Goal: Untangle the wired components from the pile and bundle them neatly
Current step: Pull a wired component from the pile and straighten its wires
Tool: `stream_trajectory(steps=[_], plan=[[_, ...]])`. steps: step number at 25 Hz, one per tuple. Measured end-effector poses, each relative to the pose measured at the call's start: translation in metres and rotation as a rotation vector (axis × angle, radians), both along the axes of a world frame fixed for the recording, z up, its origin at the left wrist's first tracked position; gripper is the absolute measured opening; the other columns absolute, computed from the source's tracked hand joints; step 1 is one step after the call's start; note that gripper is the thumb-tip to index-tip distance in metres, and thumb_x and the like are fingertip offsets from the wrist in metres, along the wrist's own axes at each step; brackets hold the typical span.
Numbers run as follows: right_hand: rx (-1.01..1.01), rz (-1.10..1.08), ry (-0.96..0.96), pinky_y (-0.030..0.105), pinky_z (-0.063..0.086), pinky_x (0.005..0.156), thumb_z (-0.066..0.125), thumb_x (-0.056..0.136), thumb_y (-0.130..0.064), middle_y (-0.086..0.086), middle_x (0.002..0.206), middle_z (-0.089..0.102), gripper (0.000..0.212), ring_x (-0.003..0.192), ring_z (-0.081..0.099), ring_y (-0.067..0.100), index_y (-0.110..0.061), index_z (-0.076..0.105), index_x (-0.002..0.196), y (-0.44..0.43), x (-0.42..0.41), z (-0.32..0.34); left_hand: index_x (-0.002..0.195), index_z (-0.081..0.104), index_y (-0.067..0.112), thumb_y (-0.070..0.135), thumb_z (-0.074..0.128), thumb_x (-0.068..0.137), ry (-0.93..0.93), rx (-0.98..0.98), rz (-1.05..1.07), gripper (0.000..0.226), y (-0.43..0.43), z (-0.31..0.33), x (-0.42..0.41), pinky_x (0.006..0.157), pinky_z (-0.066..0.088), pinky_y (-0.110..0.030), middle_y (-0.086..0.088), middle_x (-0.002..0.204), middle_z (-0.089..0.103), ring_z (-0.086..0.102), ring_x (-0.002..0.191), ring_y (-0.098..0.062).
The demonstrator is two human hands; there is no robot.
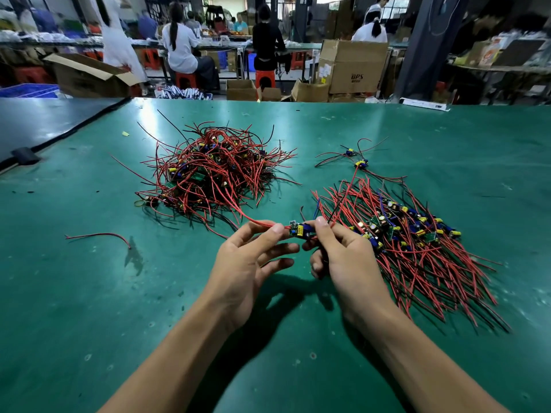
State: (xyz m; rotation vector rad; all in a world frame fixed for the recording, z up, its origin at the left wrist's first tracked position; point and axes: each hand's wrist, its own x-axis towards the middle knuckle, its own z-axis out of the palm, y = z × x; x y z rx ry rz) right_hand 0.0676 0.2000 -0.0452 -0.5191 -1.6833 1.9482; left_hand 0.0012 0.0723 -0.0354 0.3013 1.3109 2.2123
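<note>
– Hands over tabletop (89, 293): left hand (253, 263) pinches red wire (256, 222), right hand (348, 260) grips its small board (298, 228); wire runs into tangled pile (214, 171).
– Untangling step. Next, probably: draw free, lay on sorted bundle (417, 234).

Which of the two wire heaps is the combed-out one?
The right heap, beside the right hand: its wires run roughly parallel, with the boards lined up. The far-left pile is a tangled mound.

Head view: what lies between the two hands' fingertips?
In the head view, a small wired component spans the gap: the left hand pinches its red wire leading from the tangled pile, the right hand pinches its other end.
</note>
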Motion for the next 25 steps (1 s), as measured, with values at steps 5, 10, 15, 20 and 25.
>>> stream_trajectory(steps=[5,10,15,20,25], plan=[[-0.076,0.342,0.025,0.017,0.022,0.04,0.062,0.086,-0.041,-0.003,0.052,0.047,0.032,0.039,0.029,0.006,-0.012,0.076,0.083,0.015,0.007,0.01,0.092,0.071,0.01,0.012,0.064,0.077,-0.13,0.017,-0.285,0.016,-0.002,0.003,-0.003,0.059,0.057,-0.029,-0.013,0.088,0.072,0.069,0.065,-0.023],[0.194,0.427,-0.021,0.036,0.044,0.067,0.065,0.089,-0.041,0.006,0.076,0.063,0.033,0.069,0.054,0.021,-0.012,0.077,0.096,0.017,0.011,0.008,0.099,0.069,0.005,0.023,0.079,0.066,-0.014,-0.13,-0.314,0.039,-0.002,-0.001,-0.002,0.059,0.058,-0.03,-0.014,0.085,0.072,0.071,0.066,-0.024],[0.309,0.341,-0.028,0.014,0.045,0.072,0.064,0.084,-0.039,-0.009,0.08,0.06,0.022,0.074,0.058,-0.001,-0.023,0.079,0.087,0.014,0.012,0.012,0.104,0.075,0.007,0.005,0.074,0.071,0.007,-0.191,-0.392,0.033,-0.003,0.001,0.0,0.068,0.061,-0.035,-0.016,0.094,0.072,0.068,0.069,-0.023],[0.283,0.31,-0.028,0.014,0.044,0.073,0.066,0.082,-0.039,-0.002,0.085,0.063,0.032,0.078,0.059,0.002,-0.013,0.08,0.095,0.011,0.01,0.011,0.1,0.076,0.01,0.018,0.071,0.082,0.082,-0.203,-0.281,0.02,0.001,-0.002,0.006,0.063,0.059,-0.033,-0.014,0.09,0.072,0.068,0.067,-0.023],[0.081,0.367,-0.025,0.012,0.044,0.054,0.07,0.087,-0.025,-0.003,0.068,0.07,0.022,0.058,0.058,0.001,-0.005,0.078,0.09,0.014,0.012,0.013,0.088,0.077,0.009,0.014,0.074,0.074,0.141,-0.213,-0.308,0.016,0.0,-0.002,0.007,0.065,0.058,-0.036,-0.009,0.084,0.071,0.067,0.067,-0.023]])
